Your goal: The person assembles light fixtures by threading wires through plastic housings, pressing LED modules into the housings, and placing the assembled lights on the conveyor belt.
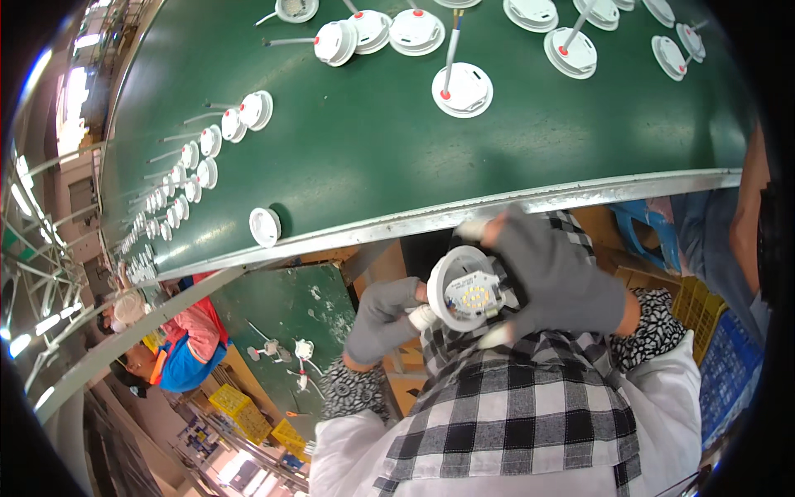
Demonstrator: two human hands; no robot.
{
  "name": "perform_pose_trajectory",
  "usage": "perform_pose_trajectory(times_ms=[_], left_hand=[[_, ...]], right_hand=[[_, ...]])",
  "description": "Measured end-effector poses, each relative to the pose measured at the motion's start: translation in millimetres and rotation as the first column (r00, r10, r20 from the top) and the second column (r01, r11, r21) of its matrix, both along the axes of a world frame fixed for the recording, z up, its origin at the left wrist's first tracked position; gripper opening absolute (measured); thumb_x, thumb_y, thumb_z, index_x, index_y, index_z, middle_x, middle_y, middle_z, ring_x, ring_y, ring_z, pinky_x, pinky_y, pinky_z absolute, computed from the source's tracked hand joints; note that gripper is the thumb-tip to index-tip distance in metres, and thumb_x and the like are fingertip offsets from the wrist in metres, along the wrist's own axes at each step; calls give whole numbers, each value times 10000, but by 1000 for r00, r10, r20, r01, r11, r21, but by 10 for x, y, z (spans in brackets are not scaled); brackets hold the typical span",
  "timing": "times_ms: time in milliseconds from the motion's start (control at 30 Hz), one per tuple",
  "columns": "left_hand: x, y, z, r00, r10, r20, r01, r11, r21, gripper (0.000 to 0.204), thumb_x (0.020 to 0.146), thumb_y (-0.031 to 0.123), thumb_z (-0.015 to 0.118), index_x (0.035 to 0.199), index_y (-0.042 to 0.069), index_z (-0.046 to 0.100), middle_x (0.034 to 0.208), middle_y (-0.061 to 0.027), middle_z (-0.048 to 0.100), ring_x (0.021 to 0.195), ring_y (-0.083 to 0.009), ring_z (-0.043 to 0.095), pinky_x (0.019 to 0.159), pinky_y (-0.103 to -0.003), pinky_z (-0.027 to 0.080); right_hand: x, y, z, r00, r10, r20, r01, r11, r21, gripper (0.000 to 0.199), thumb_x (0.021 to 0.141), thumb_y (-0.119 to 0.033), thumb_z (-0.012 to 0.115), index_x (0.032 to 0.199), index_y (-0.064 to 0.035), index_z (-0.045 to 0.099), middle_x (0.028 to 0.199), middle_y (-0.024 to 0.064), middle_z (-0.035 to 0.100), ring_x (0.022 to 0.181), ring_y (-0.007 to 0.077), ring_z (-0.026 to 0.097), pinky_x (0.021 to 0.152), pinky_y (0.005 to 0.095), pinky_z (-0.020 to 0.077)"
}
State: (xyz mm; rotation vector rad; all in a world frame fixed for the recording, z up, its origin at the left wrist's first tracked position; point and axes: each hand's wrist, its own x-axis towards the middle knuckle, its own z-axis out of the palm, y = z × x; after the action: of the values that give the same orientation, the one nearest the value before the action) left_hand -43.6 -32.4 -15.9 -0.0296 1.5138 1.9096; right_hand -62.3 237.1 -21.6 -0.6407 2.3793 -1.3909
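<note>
Hidden and cut-off items

Right hand (563, 277) covers the round lamp's (465, 290) far rim; top-edge white housings (530, 10) are cropped.

Round white lamp (466, 291) between gloved hands (563, 277)

Grey gloves on hands (563, 277) — checked apron, patterned sleeves.

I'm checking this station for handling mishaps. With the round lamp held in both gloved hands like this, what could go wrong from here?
The round white lamp housing with its yellow LED board is held in the air over the lap, off the green conveyor belt, so a slip could drop it. The grey-gloved right hand and grey-gloved left hand grip its rim close to the exposed board, so a finger might press the LEDs.
</note>
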Motion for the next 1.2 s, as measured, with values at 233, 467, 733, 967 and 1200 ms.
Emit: perform_pose_trajectory(times_ms=[233, 467, 733, 967, 1200], left_hand=[[42, 296, 461, 902, -398, -167, 237, 781, -578, 156, 855, 142, 648, 992, 67, 652, 711, -49, 645, 594, -131, 626, 554, -261, 474], [74, 112, 528, 850, -512, -122, 394, 774, -496, 198, 912, 246, 612, 849, 59, 601, 595, -56, 551, 503, -166, 569, 476, -279, 412], [365, 264, 265, 998, -65, -14, 65, 998, 15, 295, 974, 225, 492, 925, -31, 630, 811, -33, 541, 773, -121, 494, 754, -254, 384], [435, 509, 277, 947, 65, 314, -186, 909, 373, 474, 1000, 313, 429, 623, 27, 442, 650, -65, 479, 633, -193, 458, 770, -406, 441], [393, 429, 291, 908, -20, 418, -30, 993, 113, 465, 1007, 271, 405, 604, 40, 404, 642, -79, 473, 617, -188, 450, 744, -395, 450]], right_hand=[[164, -114, 56, 952, 161, -259, -74, 946, 316, 1035, 552, -558, 797, 1312, 15, 390, 1207, 202, 414, 818, 277, 519, 704, 346, 479], [84, -64, -105, 914, 325, 245, -222, 902, -371, 569, 646, -250, 795, 1100, -48, 518, 1035, 91, 490, 884, 220, 520, 777, 319, 442], [416, 4, -232, 913, 285, 294, -137, 889, -438, 596, 620, -237, 828, 1096, -58, 518, 1014, 96, 483, 979, 253, 513, 852, 342, 425], [552, 46, -224, 877, 317, 360, -145, 891, -431, 597, 586, -226, 844, 1068, -59, 535, 1034, 91, 467, 1004, 248, 499, 862, 333, 418], [630, 62, -213, 803, 324, 501, -84, 893, -442, 554, 600, -207, 828, 1055, -78, 540, 998, 72, 480, 968, 225, 508, 853, 317, 423]])
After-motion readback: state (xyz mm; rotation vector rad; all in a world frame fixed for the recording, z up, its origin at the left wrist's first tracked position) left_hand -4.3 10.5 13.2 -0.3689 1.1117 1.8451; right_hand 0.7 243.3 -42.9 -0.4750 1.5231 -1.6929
